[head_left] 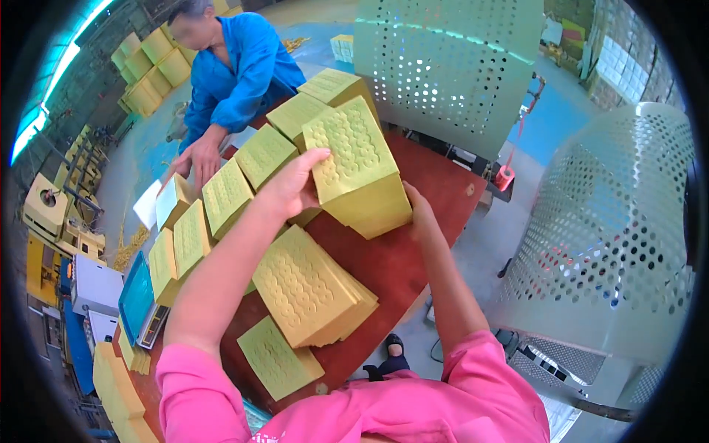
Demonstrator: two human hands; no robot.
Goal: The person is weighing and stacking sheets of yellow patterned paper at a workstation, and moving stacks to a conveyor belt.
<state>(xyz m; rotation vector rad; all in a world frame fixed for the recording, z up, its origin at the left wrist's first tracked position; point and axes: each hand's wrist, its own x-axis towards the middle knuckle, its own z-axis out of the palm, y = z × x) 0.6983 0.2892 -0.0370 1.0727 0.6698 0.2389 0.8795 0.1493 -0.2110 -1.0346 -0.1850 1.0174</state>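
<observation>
Between my two hands is a thick stack of yellow paper [353, 151], its top sheet embossed with rows of rounded shapes. My left hand [301, 183] grips its left side, with the thumb lying on the top sheet. Against the lower right side presses my right hand [418, 205]; most of its fingers are hidden behind the stack. Closer to me a fanned, uneven paper stack [306, 284] rests on the red table [436, 196], and a low stack of paper [277, 358] lies beside it. Several more embossed stacks [266, 155] stand in rows to the left.
Across the table a person in blue [247, 66] handles a stack with a white sheet [175, 199] on top. A scale with a teal tray [136, 299] sits at the left edge. Perforated metal guards [443, 66] rise ahead, and another curved guard [605, 236] stands at right.
</observation>
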